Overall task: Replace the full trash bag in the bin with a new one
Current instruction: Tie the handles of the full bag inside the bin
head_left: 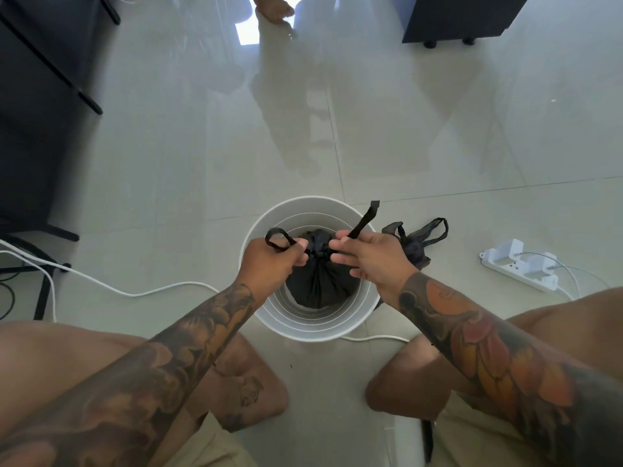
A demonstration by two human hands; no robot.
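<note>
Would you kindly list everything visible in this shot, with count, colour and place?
bin: one, white, on the floor between the knees.
full trash bag: one, black, inside the bin, neck knotted.
spare bag: one, black, on the floor right of the bin.
power strip: one, white, floor at right.
cable: white, running across the floor at left, another stretch below the bin.
dark furniture: upper left; a dark cabinet upper right.
floor: pale glossy tiles.
another person's foot: top edge.
left hand: grips one bag handle.
right hand: grips the other handle.
</note>
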